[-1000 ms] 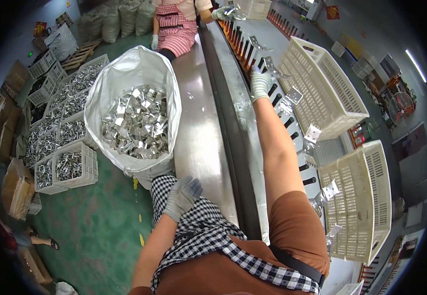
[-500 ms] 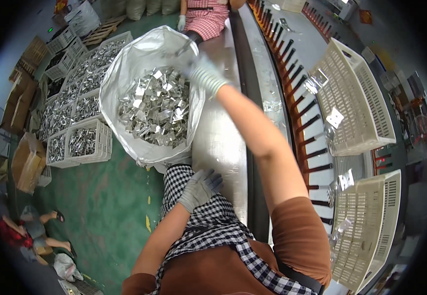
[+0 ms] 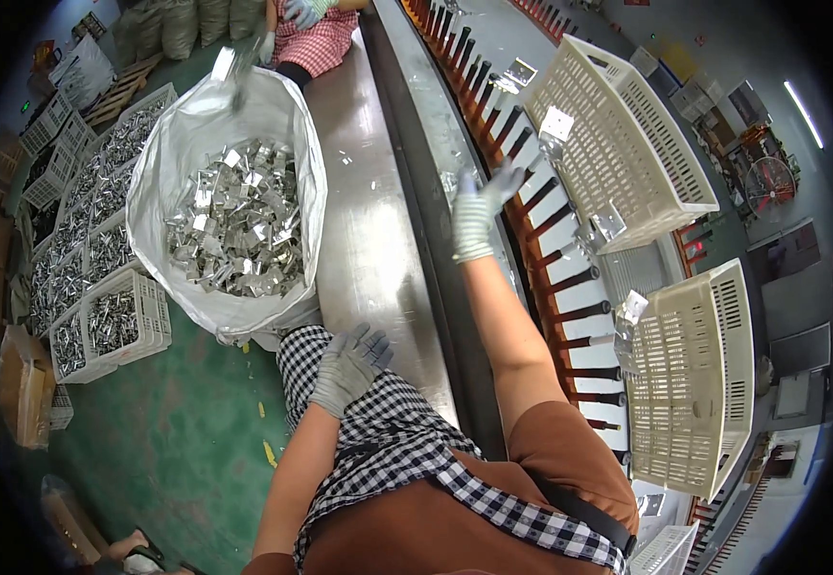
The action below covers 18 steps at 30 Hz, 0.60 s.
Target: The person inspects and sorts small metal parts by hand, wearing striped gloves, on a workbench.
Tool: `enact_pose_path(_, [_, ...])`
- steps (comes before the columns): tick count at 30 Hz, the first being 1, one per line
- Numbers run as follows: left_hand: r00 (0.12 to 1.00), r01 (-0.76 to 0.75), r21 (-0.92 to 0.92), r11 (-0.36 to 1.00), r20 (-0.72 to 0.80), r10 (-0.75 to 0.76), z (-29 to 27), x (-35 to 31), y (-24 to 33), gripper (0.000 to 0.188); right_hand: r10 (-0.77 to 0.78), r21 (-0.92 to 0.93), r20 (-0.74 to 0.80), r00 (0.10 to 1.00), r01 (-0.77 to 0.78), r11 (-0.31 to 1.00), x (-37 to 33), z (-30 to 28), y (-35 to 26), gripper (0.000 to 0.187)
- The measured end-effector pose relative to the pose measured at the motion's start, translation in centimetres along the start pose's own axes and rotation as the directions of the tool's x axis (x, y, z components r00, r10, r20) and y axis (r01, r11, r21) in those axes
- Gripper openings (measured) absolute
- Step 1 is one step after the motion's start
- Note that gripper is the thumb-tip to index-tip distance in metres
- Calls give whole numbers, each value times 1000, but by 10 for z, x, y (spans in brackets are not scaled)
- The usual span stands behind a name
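Observation:
My right hand [image 3: 482, 216], in a pale striped glove, reaches over the inner edge of the conveyor with fingers spread and nothing in them. Close to it runs a row of black-tipped rods [image 3: 543, 196] along an orange-brown strip. Gloved and flat, my left hand [image 3: 347, 369] rests on my checked apron, its fingers stretched out. A large white sack [image 3: 148, 206] left of the metal bench [image 3: 369, 230] holds many shiny bent metal pieces [image 3: 234, 220]. One blurred metal piece [image 3: 230, 65] shows by the sack's far rim, apart from my hands. Beyond the rods lie metal brackets [image 3: 557, 125].
Cream slotted crates [image 3: 690, 374] stand tilted along the conveyor's right side. White crates of small metal parts [image 3: 110, 321] fill the left floor. A co-worker in a red checked apron [image 3: 313, 48] is at the far end of the bench.
My right hand has swung from over the sack rightward to the conveyor edge, its fingers now apart. The view has turned to the right. My left hand stays on the apron.

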<state>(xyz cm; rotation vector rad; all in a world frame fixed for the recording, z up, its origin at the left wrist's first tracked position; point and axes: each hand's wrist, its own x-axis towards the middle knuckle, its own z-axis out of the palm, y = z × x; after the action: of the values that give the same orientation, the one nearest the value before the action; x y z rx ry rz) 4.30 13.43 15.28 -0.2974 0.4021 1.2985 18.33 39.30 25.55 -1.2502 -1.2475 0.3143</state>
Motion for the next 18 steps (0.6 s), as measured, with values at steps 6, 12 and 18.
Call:
enact_pose_path(6, [1000,0,27,1000,-31,1,1,-1,-1,40,63,-152,-13,998,-64,986,80,16,14,72])
enact_pose_path(12, [999,36,18,999,-30,-36,3,-2,-1,39,-315,-1,-14,949,315,949,111,41,-81,41])
enact_pose_path(18, [1000,26,120,992,-15,-24,-4,4,2,40,-509,220,597,620,483,848,23,128,-116,28])
